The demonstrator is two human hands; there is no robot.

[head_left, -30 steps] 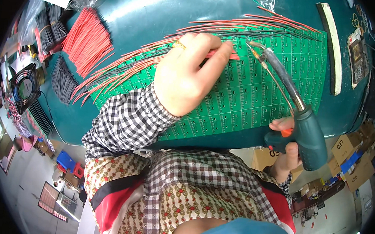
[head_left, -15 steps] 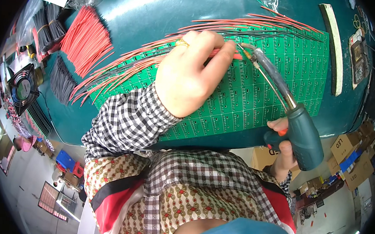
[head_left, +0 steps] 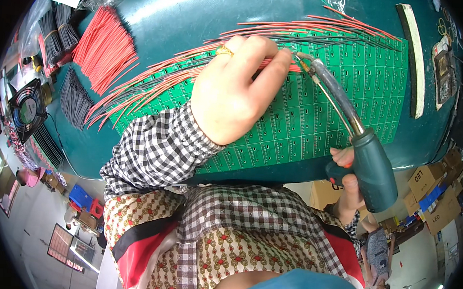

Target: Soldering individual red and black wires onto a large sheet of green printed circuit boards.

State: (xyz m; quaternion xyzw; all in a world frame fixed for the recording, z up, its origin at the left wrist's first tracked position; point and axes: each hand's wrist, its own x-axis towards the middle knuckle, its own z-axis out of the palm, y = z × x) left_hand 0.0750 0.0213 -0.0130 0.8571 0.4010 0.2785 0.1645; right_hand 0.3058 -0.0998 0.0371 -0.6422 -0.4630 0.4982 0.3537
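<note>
A large green panel of small circuit boards (head_left: 274, 139) lies on the table in front of me. Red and black wires (head_left: 150, 89) run in a row across its far and left part. My left hand (head_left: 231, 99) reaches over the panel, fingers closed on red wire, with thumb and fingertips close to the iron's tip. My right hand (head_left: 349, 189) grips the handle of a dark green soldering gun (head_left: 375, 172). Its bent metal tube points to the far left, and the tip is beside my left fingertips. The exact contact at the tip is too small to tell.
At the left lie a red wire bundle (head_left: 105, 49), a black wire bundle (head_left: 76, 98) and a small fan (head_left: 28, 110). A pale strip (head_left: 410, 60) and a worn metal holder (head_left: 444, 73) are at the right. Another person (head_left: 378, 257) is behind, lower right.
A person has come into view at the lower right. The soldering gun has shifted very slightly; both hands otherwise keep their places and their hold.
</note>
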